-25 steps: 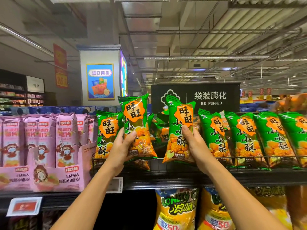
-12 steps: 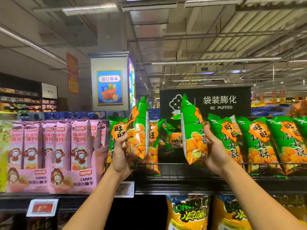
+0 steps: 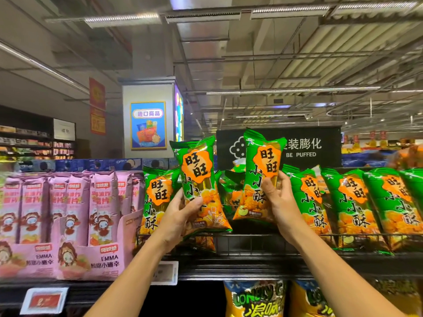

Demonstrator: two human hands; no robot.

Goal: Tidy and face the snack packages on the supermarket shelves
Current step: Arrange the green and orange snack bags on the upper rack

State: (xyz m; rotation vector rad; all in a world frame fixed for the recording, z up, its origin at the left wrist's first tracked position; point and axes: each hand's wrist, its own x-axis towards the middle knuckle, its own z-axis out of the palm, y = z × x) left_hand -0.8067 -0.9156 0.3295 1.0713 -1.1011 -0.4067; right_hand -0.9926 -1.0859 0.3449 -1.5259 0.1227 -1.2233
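Bags: two green snack bags held up above the gap in the top-shelf row, fronts turned outward. Left hand (image 3: 180,216) grips the left bag (image 3: 201,188) low on its side; right hand (image 3: 278,197) grips the right bag (image 3: 261,177) around its middle. Shelved bags (image 3: 352,207) lean to the right; one upright bag (image 3: 158,200) stands at the left. Pink packs (image 3: 68,207) beyond. Judgement: set each bag down behind the wire rail (image 3: 251,236), upright, label forward, touching its neighbours; avoid squeezing.
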